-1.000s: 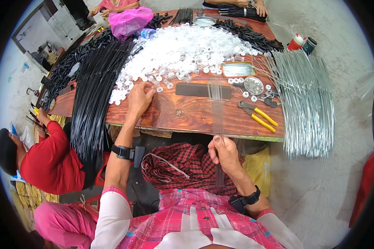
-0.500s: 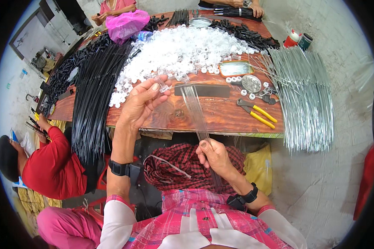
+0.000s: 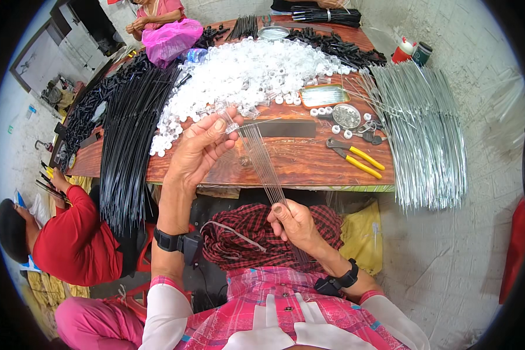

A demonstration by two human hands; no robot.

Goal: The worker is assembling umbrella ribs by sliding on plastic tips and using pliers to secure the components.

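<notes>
Near the table's front edge my left hand (image 3: 197,149) is raised, thumb and fingertips pinching a small clear plastic cap (image 3: 231,126). My right hand (image 3: 297,223) is closed round a bundle of thin metal wires (image 3: 263,166), which slants up and left over the table edge. The bundle's upper tips lie right beside the cap; whether any wire sits inside it is too small to tell. One thin wire juts out to the right from near the cap. Behind my left hand spreads a big heap of clear and white plastic caps (image 3: 239,73).
Black rods (image 3: 135,146) hang over the table's left front, silvery wires (image 3: 423,134) over its right. Yellow-handled pliers (image 3: 356,157), a round metal dish (image 3: 346,116) and a flat dark bar (image 3: 286,128) lie on the wooden table. A co-worker in red (image 3: 79,233) sits at left.
The wire bundle's upper tips have swung left to the cap in my left hand. My right hand has shifted slightly left and down. The whole view has tilted a little.
</notes>
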